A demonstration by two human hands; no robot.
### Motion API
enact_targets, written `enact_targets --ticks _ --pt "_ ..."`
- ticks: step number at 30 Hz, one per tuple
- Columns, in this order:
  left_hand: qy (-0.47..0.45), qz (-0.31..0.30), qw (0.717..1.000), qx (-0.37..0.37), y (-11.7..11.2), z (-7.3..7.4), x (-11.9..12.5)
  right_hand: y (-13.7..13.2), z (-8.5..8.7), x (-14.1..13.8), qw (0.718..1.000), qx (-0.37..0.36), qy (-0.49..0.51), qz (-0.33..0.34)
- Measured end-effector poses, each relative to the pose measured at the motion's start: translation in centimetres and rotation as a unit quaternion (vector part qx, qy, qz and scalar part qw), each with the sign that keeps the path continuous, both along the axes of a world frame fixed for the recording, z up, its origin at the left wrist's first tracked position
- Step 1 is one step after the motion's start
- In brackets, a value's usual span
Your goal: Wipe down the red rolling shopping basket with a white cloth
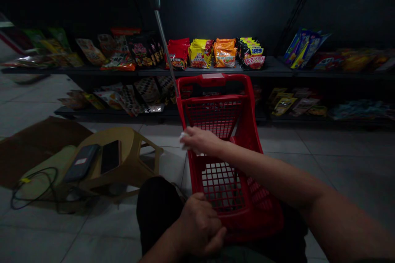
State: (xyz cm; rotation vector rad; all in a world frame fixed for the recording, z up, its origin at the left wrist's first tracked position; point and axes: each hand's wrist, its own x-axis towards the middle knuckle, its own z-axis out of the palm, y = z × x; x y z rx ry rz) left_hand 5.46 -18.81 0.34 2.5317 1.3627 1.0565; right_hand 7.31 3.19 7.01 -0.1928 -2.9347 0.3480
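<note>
A red plastic shopping basket (247, 139) lies tilted toward me on the tiled floor, its open side facing up. My right hand (199, 139) reaches across to the basket's left rim and is closed on a small white cloth (184, 136). My left hand (200, 224) is closed around the basket's near rim, resting by my dark-clothed knee. A grey metal handle pole (163, 37) rises from the basket's far left corner.
A tan plastic stool (129, 160) stands at left with two dark phones (95, 158) on it, a cable (31, 189) and flat cardboard (37, 139) beside it. Low dark shelves (277, 68) of snack packets (200, 53) run across the back.
</note>
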Motion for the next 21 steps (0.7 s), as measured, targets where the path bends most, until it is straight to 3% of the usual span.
enact_targets --ticks 2,4,9,11,14,18,21 --pt "0.006 -0.007 1.0 0.0 0.0 0.4 -0.5 1.2 0.3 -2.2 0.995 -0.012 0.033 -0.092" --pt "-0.006 -0.017 1.0 0.004 -0.3 0.4 -1.0 0.4 0.1 -2.7 0.992 -0.025 0.048 -0.116" --pt "-0.05 -0.032 0.998 -0.003 -1.1 -0.2 -2.3 -7.4 -1.6 2.1 0.995 -0.091 -0.02 0.042" --pt "-0.077 -0.045 0.996 -0.021 -1.2 0.2 -2.9 -8.7 -2.0 4.5 0.984 -0.154 -0.042 0.084" --pt "-0.098 -0.011 0.994 -0.045 -0.2 1.9 -4.1 -6.2 -2.0 6.6 0.981 -0.193 -0.025 0.023" --pt "-0.107 0.164 0.975 -0.101 3.8 4.4 -5.9 0.4 -3.2 7.6 0.978 -0.096 -0.044 -0.181" --pt "0.01 0.243 0.957 -0.158 7.4 4.6 -6.4 3.6 -5.7 7.0 0.94 -0.134 -0.16 -0.27"
